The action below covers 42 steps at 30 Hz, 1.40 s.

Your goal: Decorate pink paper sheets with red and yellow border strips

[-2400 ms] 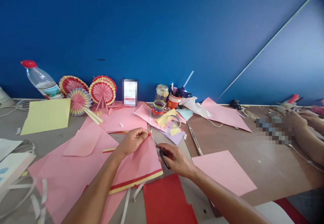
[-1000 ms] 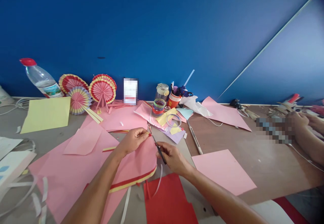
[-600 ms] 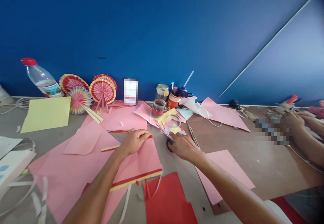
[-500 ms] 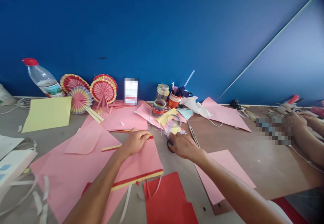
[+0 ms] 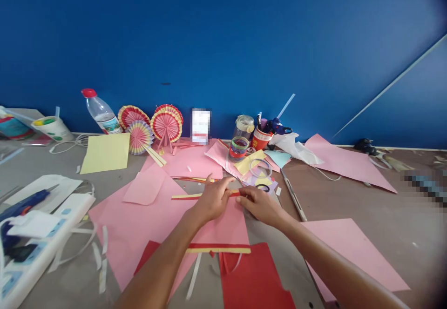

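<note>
A pink sheet of paper [image 5: 226,227] with red and yellow strips along its near and far edges lies before me. My left hand [image 5: 215,198] is closed on its far edge, index finger raised. At the sheet's far right corner my right hand [image 5: 261,205] pinches the strip end [image 5: 234,193] between thumb and fingers. The two hands nearly touch there. Just beyond the right hand lies a black loop [image 5: 262,188], perhaps a scissor handle, partly over paper scraps. A red sheet [image 5: 254,276] lies nearer to me, partly under the pink one.
Paper fans [image 5: 166,125], a phone [image 5: 200,126], a bottle [image 5: 103,116], a jar [image 5: 244,127] and a red cup [image 5: 261,139] stand along the blue wall. A power strip [image 5: 45,248] with a blue glue gun [image 5: 26,204] is at left. Another pink sheet [image 5: 352,253] lies right.
My right hand has come back from the black loop to the sheet's corner beside my left hand. The view has turned left, bringing the glue gun into sight.
</note>
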Each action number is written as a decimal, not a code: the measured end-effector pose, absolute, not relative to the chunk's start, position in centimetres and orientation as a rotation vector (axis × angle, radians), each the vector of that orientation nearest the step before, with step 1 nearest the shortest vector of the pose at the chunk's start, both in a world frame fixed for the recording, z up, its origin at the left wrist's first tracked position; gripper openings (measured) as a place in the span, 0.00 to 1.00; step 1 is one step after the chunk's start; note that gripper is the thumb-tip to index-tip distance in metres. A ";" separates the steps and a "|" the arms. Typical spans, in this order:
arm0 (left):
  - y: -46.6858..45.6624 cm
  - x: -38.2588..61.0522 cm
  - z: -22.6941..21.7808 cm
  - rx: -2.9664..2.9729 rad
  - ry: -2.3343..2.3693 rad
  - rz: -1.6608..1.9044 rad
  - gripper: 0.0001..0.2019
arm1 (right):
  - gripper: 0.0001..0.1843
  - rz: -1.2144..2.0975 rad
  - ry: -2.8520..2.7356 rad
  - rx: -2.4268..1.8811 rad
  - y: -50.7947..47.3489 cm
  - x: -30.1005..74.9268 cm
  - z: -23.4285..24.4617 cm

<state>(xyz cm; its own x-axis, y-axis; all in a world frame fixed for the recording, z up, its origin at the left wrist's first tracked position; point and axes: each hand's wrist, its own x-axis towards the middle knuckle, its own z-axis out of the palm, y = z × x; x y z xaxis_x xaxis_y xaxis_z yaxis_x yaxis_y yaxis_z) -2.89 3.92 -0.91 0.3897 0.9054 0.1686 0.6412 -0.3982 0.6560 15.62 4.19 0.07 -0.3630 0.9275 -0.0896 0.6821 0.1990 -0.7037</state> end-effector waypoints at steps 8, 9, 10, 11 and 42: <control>4.3 -3.5 -0.7 2.130 1.348 0.687 0.16 | 0.15 1.209 -1.775 -1.418 5.0 15.0 -1.6; 4.5 -3.7 -0.8 2.120 1.365 0.670 0.15 | 0.15 1.256 -1.736 -1.423 5.2 15.4 -1.6; 4.7 -4.0 -0.8 2.110 1.379 0.654 0.14 | 0.16 1.303 -1.698 -1.424 5.4 15.9 -1.6; 4.9 -4.3 -0.9 2.107 1.391 0.640 0.14 | 0.17 1.341 -1.666 -1.421 5.6 16.4 -1.7; 7.0 -7.3 -0.7 1.103 1.419 1.428 0.19 | 0.32 1.350 -1.618 -1.178 5.5 21.3 2.8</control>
